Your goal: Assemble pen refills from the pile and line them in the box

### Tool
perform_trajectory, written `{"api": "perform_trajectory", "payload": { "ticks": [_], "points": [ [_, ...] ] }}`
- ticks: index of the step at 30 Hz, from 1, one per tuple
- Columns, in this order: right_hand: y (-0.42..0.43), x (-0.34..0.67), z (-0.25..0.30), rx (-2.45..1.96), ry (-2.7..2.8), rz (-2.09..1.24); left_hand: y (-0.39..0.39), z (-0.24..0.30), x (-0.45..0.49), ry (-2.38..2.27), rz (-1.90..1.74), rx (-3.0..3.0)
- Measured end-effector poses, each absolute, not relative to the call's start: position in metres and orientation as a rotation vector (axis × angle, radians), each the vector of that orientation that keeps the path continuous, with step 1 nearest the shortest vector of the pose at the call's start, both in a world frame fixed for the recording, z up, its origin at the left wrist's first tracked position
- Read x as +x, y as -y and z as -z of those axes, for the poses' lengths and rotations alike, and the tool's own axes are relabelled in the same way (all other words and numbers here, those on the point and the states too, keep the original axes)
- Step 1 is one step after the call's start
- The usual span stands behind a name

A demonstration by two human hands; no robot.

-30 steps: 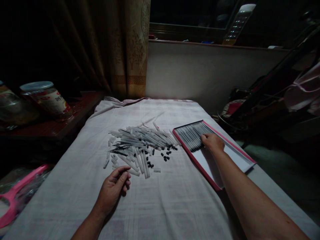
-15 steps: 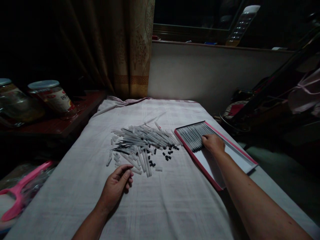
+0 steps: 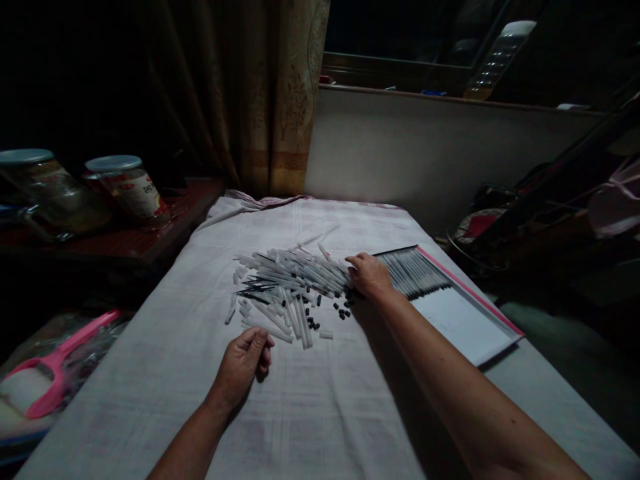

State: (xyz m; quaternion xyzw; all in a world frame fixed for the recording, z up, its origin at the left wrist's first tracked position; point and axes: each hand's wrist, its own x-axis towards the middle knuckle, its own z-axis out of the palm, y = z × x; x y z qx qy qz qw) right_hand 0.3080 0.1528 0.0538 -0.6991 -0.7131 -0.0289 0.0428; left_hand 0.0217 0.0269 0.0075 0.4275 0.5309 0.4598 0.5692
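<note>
A loose pile of clear pen barrels and thin dark refills [image 3: 295, 270] lies mid-table, with small black pen plugs [image 3: 342, 312] scattered along its right and front edges. My right hand [image 3: 371, 275] is over the pile's right end, fingers stretched forward and slightly apart, with no pen visible in them. Beside it, a shallow red-edged box [image 3: 470, 327] holds a row of clear pens [image 3: 420, 272] with black ends, side by side in its far part. My left hand [image 3: 245, 363] rests in front of the pile, fingers curled with the thumb pressed on them; whatever they hold is hidden.
A white checked cloth [image 3: 290, 427] covers the table. Lidded jars [image 3: 130, 190] stand on a dark red surface at left, above a pink-handled object [image 3: 65, 363]. A brown curtain [image 3: 285, 113] hangs behind. A plastic bottle [image 3: 500, 60] leans on the window ledge.
My right hand has moved left from the pens in the box to the pile's right end, its fingers opening out. My left hand stays near the same place, fingers more curled.
</note>
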Motion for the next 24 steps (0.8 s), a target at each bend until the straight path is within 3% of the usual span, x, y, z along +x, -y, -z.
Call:
{"api": "perform_trajectory", "payload": {
  "ticks": [10,19,24],
  "points": [
    [-0.151,0.292,-0.061,-2.142,2.19,0.04,-0.03,-0.012,0.021,-1.209,-1.081,1.038],
    [-0.057,0.218,-0.04,-1.409,2.273,-0.527,-0.031,-0.005,0.023,-1.247,-1.201,0.975],
    [-0.063,0.193,-0.047,-1.325,2.519,-0.604,-0.031,-0.005,0.017,-1.231,-1.301,0.926]
  ]
}}
